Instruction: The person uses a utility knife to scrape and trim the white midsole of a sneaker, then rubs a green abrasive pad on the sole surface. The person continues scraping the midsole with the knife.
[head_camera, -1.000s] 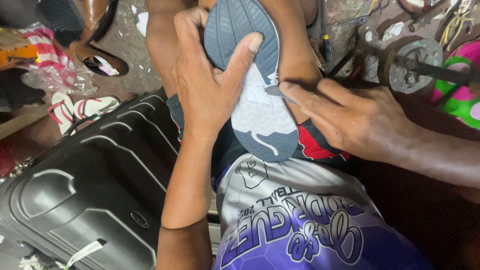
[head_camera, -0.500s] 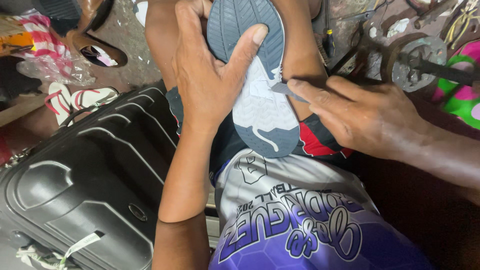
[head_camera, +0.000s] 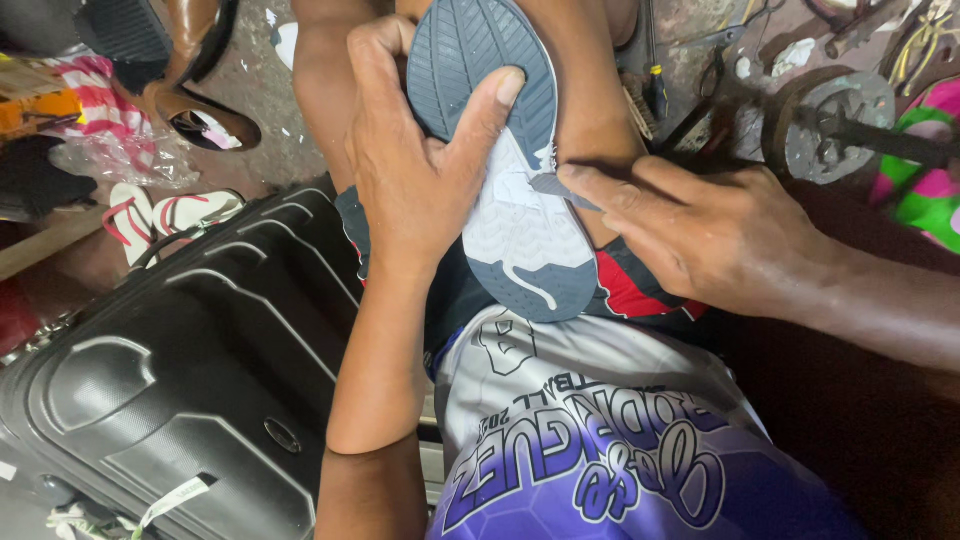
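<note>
We hold the shoe (head_camera: 505, 170) sole up between our knees, its heel toward us and its toe far from us; our left hand (head_camera: 415, 175) lies spread over the left side of the sole, thumb stretched across the grey tread and pressing it down; our right hand (head_camera: 700, 230) comes in from the right, its fingers pressed together around a small grey blade (head_camera: 560, 186) whose tip sits at the right edge of the sole, where white meets the darker tread. A black suitcase (head_camera: 190, 370) lies near us on the left; sandals (head_camera: 165, 215) rest on the floor beyond it, and a rusty wheel on a shaft (head_camera: 835, 120) stands far right. We judge the risk to be a slip; the blade points toward our left thumb and lies close against our leg, so a sudden give in the rubber could send it into skin; too deep a push could also cut the sole; the shoe, held only by knees and one palm, could twist.
</note>
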